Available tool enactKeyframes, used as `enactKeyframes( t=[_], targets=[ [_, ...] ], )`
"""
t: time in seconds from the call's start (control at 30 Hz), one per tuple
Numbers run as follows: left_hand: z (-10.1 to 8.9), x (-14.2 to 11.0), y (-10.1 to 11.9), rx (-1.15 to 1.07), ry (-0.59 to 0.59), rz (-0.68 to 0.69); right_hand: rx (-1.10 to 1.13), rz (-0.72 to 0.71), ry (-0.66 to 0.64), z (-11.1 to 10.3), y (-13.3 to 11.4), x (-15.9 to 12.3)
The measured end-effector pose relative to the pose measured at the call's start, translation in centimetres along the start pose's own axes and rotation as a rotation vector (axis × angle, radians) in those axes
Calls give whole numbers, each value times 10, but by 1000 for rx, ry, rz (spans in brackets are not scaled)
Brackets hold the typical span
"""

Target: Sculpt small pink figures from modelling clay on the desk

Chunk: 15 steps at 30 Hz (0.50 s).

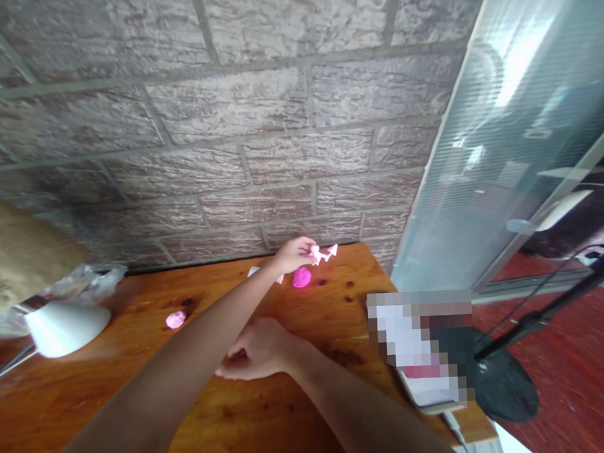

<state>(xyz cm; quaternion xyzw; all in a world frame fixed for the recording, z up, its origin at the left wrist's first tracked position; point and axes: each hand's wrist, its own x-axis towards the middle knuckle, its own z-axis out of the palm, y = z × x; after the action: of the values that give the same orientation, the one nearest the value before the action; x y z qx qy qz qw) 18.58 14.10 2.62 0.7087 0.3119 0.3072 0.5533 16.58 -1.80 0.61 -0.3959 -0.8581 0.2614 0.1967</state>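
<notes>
Piece (316, 254), jagged lt-pink, in L hand (296, 255)

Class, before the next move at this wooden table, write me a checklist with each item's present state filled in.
1. Left hand has the small pale pink piece in its grip: ok.
2. Bright pink lump rests on the table: ok.
3. Light pink lump sits clear of the left forearm: ok.
4. White item behind the left forearm fully in view: not ok, partly hidden.
5. Right hand empty: cannot tell, its fingers are curled.
</notes>
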Motion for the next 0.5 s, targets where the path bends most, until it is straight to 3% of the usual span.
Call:
enactKeyframes(
  t=[0.5],
  targets=[
    [-8,9,-16,123,-80,15,30,-7,38,1,-1,3]
  ],
)
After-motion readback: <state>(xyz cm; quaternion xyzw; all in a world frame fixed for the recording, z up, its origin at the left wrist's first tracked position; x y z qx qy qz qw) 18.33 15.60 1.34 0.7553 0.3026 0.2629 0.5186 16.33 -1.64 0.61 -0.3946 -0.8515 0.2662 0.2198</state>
